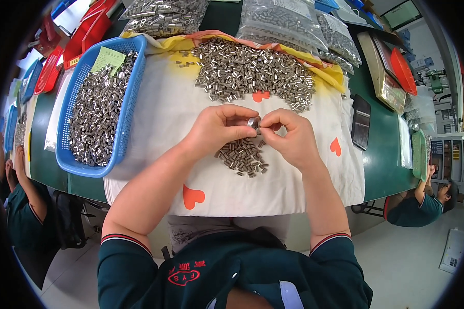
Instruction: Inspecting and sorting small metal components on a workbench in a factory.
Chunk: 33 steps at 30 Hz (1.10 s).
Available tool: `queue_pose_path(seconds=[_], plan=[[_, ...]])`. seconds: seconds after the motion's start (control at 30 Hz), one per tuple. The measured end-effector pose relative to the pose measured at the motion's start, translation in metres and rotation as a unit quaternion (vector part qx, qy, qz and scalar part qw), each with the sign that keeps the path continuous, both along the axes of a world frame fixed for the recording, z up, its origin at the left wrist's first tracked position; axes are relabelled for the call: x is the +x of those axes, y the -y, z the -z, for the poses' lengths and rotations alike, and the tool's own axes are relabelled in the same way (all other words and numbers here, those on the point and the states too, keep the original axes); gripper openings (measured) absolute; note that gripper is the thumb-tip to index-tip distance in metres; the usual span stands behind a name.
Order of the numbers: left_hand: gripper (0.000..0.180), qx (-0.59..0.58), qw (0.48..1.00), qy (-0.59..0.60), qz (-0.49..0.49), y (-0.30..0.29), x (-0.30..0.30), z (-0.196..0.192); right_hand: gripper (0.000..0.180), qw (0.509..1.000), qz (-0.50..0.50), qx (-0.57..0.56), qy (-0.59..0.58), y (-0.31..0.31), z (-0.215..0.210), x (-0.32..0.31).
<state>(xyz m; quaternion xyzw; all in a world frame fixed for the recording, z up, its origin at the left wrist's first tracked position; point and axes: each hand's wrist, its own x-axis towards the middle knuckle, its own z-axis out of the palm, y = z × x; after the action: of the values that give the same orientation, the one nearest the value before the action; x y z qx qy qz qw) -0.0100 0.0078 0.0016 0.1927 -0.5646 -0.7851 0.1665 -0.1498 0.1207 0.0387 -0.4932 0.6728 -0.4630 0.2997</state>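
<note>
Dark green collar and sleeves frame both forearms. 1 small metal sleeve (pixel 253 123) is pinched between the left hand (pixel 217 129) and right hand (pixel 288 135), each grip closed on it, above a small pile (pixel 244 156) on the white cloth (pixel 160 110) covering the counter (pixel 381 154).

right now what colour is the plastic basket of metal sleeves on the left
Blue plastic basket, clearest in the head view.

Dark green polo shirt (pixel 232 278), red-white sleeve trim

green table (pixel 384 154), pale grey floor (pixel 407 262)
</note>
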Motion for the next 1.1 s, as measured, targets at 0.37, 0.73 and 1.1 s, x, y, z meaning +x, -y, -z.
queue_pose_path(seconds=[0.37, 0.73, 1.1], plan=[[0.028, -0.104, 0.992, 0.073, -0.027, -0.004, 0.001, -0.005, 0.012, 0.927, 0.022, -0.151, -0.343, 0.001, 0.008, 0.017], [0.029, -0.103, 0.992, 0.073, -0.003, -0.002, -0.002, 0.000, 0.010, 0.954, 0.039, -0.103, -0.280, -0.004, 0.007, 0.018], [0.032, -0.053, 0.997, 0.064, 0.006, -0.005, -0.002, -0.002, 0.009, 0.999, 0.017, -0.022, -0.044, -0.012, 0.001, 0.001]])
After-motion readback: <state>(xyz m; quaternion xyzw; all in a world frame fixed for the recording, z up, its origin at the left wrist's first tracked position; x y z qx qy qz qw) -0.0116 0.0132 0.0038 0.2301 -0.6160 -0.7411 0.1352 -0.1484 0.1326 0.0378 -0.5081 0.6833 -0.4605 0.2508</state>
